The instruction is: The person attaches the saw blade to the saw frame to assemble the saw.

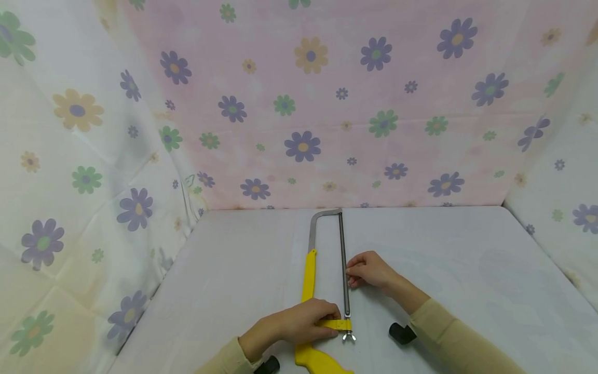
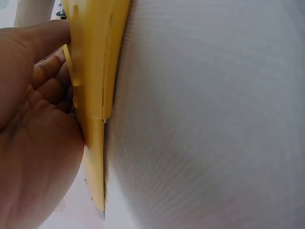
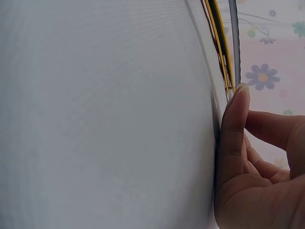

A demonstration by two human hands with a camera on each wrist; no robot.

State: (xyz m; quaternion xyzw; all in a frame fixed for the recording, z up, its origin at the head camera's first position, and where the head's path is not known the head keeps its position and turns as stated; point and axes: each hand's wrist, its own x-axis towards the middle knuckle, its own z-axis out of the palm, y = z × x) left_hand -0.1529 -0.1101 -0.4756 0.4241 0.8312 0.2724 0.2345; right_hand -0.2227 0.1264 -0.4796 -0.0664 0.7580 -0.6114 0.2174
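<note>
A hacksaw (image 1: 309, 275) with a yellow handle and grey metal bow lies on the white table, its bow end pointing away. Its dark blade (image 1: 343, 259) runs along the right side, down to a wing nut (image 1: 349, 336) at the near end. My left hand (image 1: 303, 322) lies across the yellow frame and grips it beside the short yellow arm that holds the wing nut. In the left wrist view the yellow frame (image 2: 93, 62) stands against the fingers. Midway along the blade, my right hand (image 1: 371, 271) pinches its edge between thumb and fingers; the thumb (image 3: 233, 129) covers the contact.
The white table (image 1: 448, 259) reaches back to a pink flowered cloth (image 1: 303, 104). Flowered cloth also hangs at the left and right sides. Black wrist devices (image 1: 402, 333) sit near both sleeves, low over the table.
</note>
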